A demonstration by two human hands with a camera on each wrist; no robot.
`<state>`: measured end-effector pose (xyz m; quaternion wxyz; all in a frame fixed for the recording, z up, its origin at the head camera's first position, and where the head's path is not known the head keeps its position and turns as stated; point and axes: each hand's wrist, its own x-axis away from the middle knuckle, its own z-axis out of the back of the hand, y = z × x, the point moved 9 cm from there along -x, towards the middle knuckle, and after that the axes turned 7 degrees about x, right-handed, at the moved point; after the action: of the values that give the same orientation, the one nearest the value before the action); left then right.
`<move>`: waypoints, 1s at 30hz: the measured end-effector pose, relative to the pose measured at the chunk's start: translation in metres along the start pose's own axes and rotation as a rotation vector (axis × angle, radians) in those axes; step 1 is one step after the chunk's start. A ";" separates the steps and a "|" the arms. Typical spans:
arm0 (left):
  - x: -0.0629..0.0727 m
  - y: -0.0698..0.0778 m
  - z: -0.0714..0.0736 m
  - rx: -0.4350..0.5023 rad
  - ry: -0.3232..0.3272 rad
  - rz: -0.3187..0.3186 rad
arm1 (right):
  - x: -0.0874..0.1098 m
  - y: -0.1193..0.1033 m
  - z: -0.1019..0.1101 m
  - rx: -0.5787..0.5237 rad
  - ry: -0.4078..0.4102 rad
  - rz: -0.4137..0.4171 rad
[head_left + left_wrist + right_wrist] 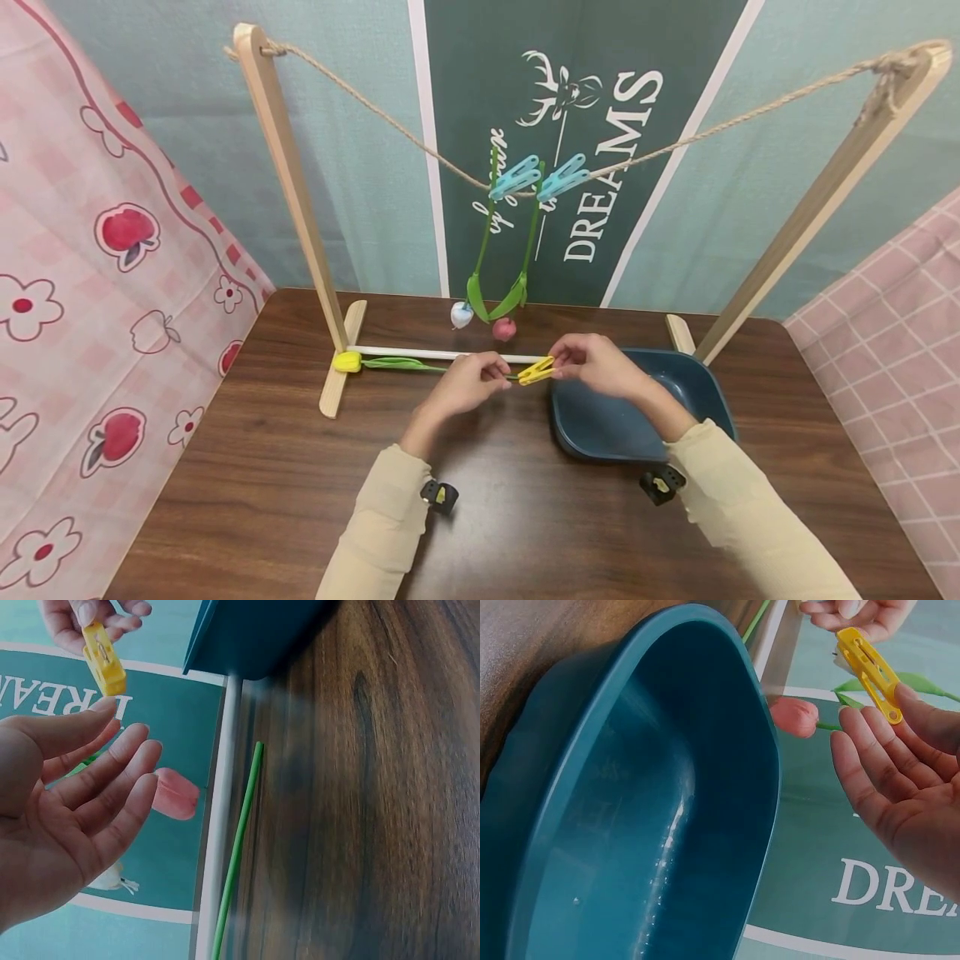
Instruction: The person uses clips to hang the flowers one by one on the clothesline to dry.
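Observation:
My right hand [596,364] pinches a yellow clothespin [536,371] by one end between thumb and index finger. The left hand [468,383] is close to the clothespin's other end, its fingers loosely bent and holding nothing; whether a fingertip touches the pin I cannot tell. Below the hands, a yellow artificial tulip [347,362] lies on the table, its green stem [241,825] pointing right. Above hang a white tulip [461,315] and a pink tulip [505,329], heads down, clipped by blue clothespins [564,177] to a rope [375,110].
A blue basin [618,425] stands below the right forearm. Wooden posts [288,183] on flat feet carry the rope at both sides, and a white rod [420,353] runs low between them. Printed curtains [352,50] hang behind the brown table [517,533].

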<state>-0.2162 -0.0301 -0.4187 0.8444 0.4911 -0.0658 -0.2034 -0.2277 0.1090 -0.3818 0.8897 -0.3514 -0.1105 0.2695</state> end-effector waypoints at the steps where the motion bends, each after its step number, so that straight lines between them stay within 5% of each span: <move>1: 0.001 -0.002 0.001 -0.006 0.003 0.007 | 0.000 0.001 0.001 0.003 0.004 -0.005; 30: 0.013 -0.054 0.037 -0.178 0.099 0.141 | 0.015 0.020 0.021 0.019 -0.013 -0.051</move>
<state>-0.2312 -0.0888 -0.4469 0.8990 0.4180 -0.0403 -0.1241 -0.2318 0.1413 -0.3800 0.8988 -0.3385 -0.1225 0.2502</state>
